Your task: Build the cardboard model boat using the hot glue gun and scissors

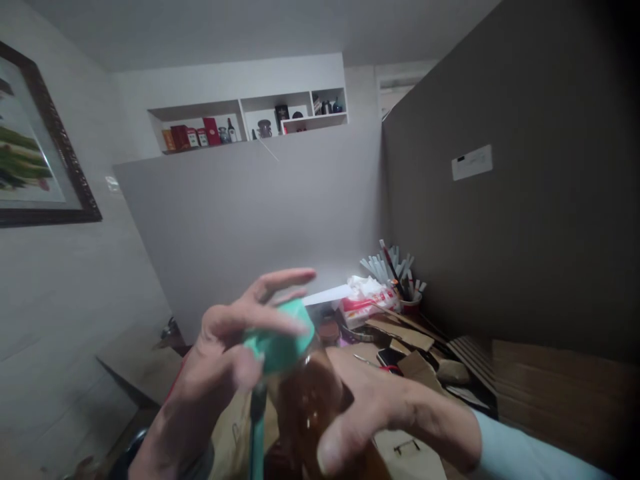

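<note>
A bottle (307,407) of amber-brown liquid stands close in front of the camera, its top tilted a little to the left. My left hand (230,333) has its thumb and fingers around a mint-green cap (285,340) at the bottle's neck, one finger stretched out above it. The cap is blurred, and whether it sits on the neck cannot be made out. Around the bottle's right side is my right hand (375,407), thumb in front and its other fingers hidden behind. A green strap or handle (257,427) hangs below the cap.
Cardboard pieces (555,387) lie at the right, with red-handled scissors (390,369) among them. Behind are a tissue pack (367,303) and a cup (411,305) of pens and sticks. Grey panels (270,213) close off the back and right side.
</note>
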